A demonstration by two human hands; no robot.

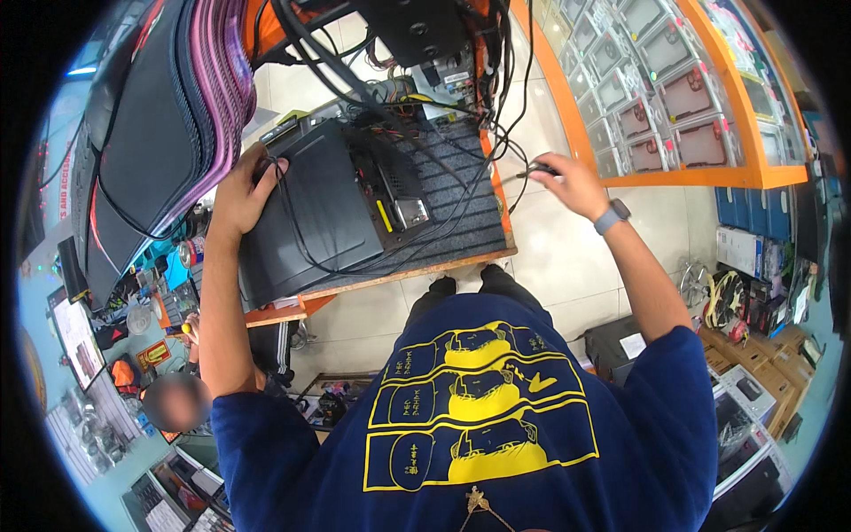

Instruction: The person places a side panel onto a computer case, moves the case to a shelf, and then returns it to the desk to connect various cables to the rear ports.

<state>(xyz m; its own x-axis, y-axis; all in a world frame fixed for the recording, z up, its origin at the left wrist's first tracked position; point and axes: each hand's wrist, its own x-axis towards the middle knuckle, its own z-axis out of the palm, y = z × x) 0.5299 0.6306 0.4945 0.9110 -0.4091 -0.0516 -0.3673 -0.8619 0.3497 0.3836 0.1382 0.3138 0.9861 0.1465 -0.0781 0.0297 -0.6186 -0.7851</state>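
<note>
A black computer case (312,191) lies on its side on a ridged grey bench top, its side panel facing up. My left hand (238,197) rests at the case's left edge, thumb and fingers closed round a thin black cable (291,217) that loops across the panel. What lies under those fingers is partly hidden. Beyond the bench's right edge, my right hand (572,188) pinches a black cable connector (539,168) in mid-air. Next to the panel, the case's open end shows dark parts, a yellow strip (384,216) and a silvery piece (411,213).
Black cables (496,133) hang over the bench's (465,191) far right corner, near loose computer parts (430,105). A stack of black and pink items (208,89) overhangs at left. An orange-framed display case (660,180) stands right. Another person's hand (193,330) shows at lower left.
</note>
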